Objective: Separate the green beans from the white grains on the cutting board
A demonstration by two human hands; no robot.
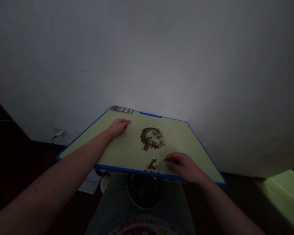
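Note:
A pile of small green beans (145, 137) with pale grains (153, 137) in its middle lies on a yellow-green board with a blue rim (122, 153). Nearer the front edge is a smaller cluster of green beans (152, 164). My right hand (182, 164) pinches a clear, curved, see-through piece, perhaps a lid or dish (162, 167), just right of that cluster. To the left of the pile my left hand (119, 127) rests on the board, fingers curled in, one fingertip pointing right. Nothing shows in it.
A dark metal pot (145, 191) sits on my lap, under the board's front edge. At the far left corner lies a phone (122, 109) with a lit screen. A pale wall (149, 65) rises behind the board. A plug (60, 133) is in the wall at left.

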